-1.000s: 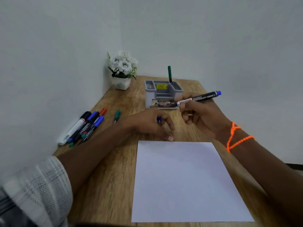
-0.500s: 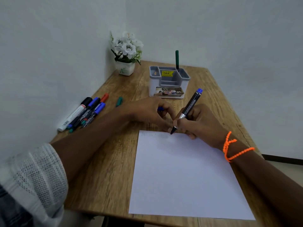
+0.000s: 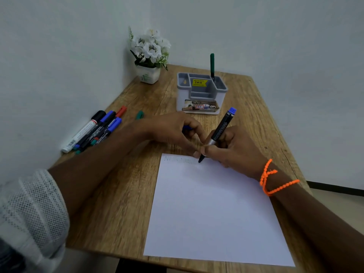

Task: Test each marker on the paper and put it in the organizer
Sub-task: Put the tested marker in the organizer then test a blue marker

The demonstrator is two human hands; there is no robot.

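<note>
- Standing by the wooden table, I see it pushed into the corner, which leaves the near half free for writing.
- The sheet of paper lies square in front of the person, its far edge under both hands, so a test stroke needs only a short reach.
- The grey organizer sits just beyond the hands, with one green marker already upright in its right compartment (handy for dropping the next one in).
- A bunch of waiting markers lies along the wall on the left, out of the way, with a lone green cap near them.
- The right hand has its fingers closed around a blue-ended marker, tilted like a pen, tip touching the paper's top edge beside faint scribbles.
- The left hand rests curled beside it, pinching something small and blue, probably this marker's cap, kept ready for recapping.
</note>
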